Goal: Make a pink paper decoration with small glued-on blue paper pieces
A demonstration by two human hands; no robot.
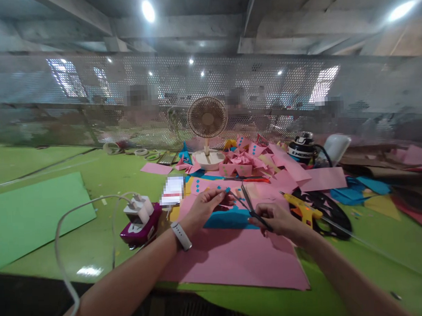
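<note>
My left hand [206,205], with a white watch band on the wrist, pinches a small piece of blue paper [228,190] between its fingertips. My right hand [277,218] is closed on the handles of black scissors [248,203], whose blades stand apart and point toward the blue piece. Both hands hover over a large pink paper sheet [236,259] with a blue sheet [231,218] lying on it. Small blue dots are scattered on the pink paper under the hands.
A yellow glue gun [303,210] lies right of my right hand. A purple power strip [140,224] with white plugs and cable sits to the left, beside a green sheet [31,214]. A small fan [207,125], pink paper scraps [253,163] and a black bottle [301,148] stand behind.
</note>
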